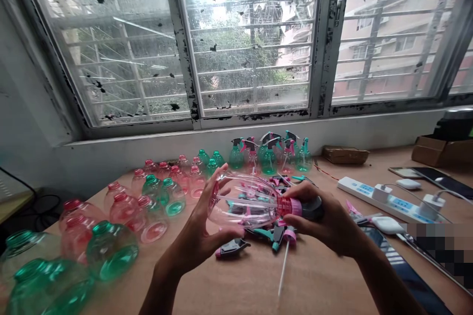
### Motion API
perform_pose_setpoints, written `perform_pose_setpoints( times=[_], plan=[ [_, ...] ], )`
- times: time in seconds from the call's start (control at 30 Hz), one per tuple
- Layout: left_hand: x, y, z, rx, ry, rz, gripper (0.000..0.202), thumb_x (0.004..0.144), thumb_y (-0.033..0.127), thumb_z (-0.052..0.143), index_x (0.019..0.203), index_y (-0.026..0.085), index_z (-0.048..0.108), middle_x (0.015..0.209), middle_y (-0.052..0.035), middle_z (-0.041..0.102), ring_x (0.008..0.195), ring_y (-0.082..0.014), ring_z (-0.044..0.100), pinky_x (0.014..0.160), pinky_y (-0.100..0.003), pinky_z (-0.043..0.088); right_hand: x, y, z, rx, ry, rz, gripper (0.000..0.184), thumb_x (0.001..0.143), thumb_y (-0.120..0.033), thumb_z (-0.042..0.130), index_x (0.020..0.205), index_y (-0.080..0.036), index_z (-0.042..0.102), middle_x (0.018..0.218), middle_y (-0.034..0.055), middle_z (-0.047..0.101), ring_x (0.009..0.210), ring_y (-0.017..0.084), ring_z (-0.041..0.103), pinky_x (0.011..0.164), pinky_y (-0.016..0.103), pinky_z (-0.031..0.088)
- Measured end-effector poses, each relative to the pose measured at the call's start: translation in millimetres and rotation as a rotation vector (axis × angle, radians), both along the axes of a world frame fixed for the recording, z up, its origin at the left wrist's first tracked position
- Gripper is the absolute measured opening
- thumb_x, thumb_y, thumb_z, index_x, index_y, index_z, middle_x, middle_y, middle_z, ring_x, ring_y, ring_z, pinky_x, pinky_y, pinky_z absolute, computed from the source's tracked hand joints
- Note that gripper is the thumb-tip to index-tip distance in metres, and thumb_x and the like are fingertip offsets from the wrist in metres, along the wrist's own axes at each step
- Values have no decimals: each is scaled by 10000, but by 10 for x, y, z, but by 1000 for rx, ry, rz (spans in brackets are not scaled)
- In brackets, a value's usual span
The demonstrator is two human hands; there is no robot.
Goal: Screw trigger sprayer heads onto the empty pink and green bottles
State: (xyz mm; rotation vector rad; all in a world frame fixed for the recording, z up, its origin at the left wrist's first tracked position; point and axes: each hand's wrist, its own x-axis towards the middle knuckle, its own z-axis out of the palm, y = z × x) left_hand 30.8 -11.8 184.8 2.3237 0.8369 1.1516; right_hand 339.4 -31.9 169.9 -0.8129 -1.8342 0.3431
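Observation:
Held sideways above the table is a clear pink spray bottle (244, 201), its base to the left and its neck to the right. My left hand (201, 226) cups the base end, thumb below and fingers above. At the neck, my right hand (321, 219) grips around the pink collar (291, 206) and the dark spray head (313, 208). A dip tube shows inside the bottle. Beneath lies a pile of loose spray heads (264, 233) in black, pink and teal, partly hidden by the bottle. One white dip tube (283, 268) points toward me.
Several open pink bottles (121, 209) and green bottles (113, 248) stand at left. Bottles with spray heads (269, 157) stand by the window wall. At right are a power strip (388, 199), phones (443, 179), a white charger (387, 225) and cardboard boxes (432, 151).

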Motion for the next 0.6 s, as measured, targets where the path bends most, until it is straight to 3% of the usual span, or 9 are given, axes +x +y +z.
perform_pose_setpoints(
  times=[0.1,0.23,0.43,0.53,0.6],
  plan=[
    [-17,25,-32,61,6,34,1022,973,468,783,1715,530,82,1831,-66,271,1644,-391,379,1323,-656,353,4,-5,14,-7,49,13,201,911,-285,866,1057,-285,729,862,-37,729,684,138,612,606,222,447],
    [-44,81,-119,108,-20,29,907,1073,366,645,1696,581,22,1838,-70,245,1557,-376,526,1259,-676,443,-10,7,17,-37,64,19,182,923,-340,859,1031,-268,731,862,-27,705,690,147,598,594,235,443],
    [-40,39,-64,74,71,106,1168,925,487,830,1737,460,-9,1848,-134,188,1620,-457,396,1284,-678,395,-59,49,-23,-101,-28,-16,219,927,-346,846,1067,-244,712,851,-14,708,699,166,631,629,262,480],
    [-25,16,-1,53,73,92,1143,925,507,823,1738,464,20,1842,-130,216,1597,-432,449,1281,-638,427,-72,44,-7,-112,-33,-12,219,919,-339,846,1064,-237,717,855,-7,717,693,170,635,626,265,494],
    [-24,18,2,86,65,68,1122,934,471,824,1733,477,37,1848,-110,201,1641,-425,369,1292,-626,418,-73,32,17,-106,-10,-4,207,913,-349,851,1026,-232,723,822,-11,706,665,164,609,597,260,477]
  ],
)
